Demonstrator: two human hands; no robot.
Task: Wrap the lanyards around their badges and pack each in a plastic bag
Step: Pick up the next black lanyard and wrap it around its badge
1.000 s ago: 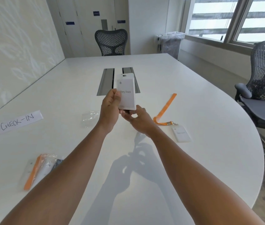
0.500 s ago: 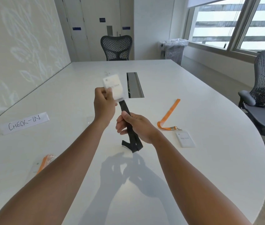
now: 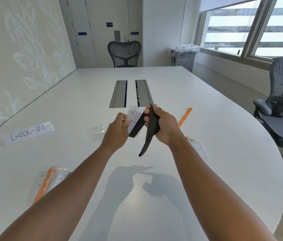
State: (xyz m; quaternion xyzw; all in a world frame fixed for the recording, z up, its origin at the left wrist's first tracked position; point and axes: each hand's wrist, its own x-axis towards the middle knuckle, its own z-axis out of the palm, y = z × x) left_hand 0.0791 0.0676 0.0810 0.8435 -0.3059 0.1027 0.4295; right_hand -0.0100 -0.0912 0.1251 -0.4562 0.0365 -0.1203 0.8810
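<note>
Midway through wrapping, the left hand (image 3: 118,132) pinched the badge (image 3: 133,119) while the right hand (image 3: 163,126) gripped the black lanyard (image 3: 152,126), needing another turn.

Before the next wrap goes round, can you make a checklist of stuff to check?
1. White name badge held firmly by the left hand: ok.
2. Black fabric lanyard gripped in the right hand: ok.
3. Strap lying flat across the badge, no twist: cannot tell, the hands hide part of it.
4. Loose lanyard tail hanging free above the white table, not caught on anything: ok.
5. Empty clear plastic bag lying on the table beside the left hand: ok.
6. Orange lanyard with its badge untouched on the table beyond the right hand, not snagging the black one: ok.
</note>
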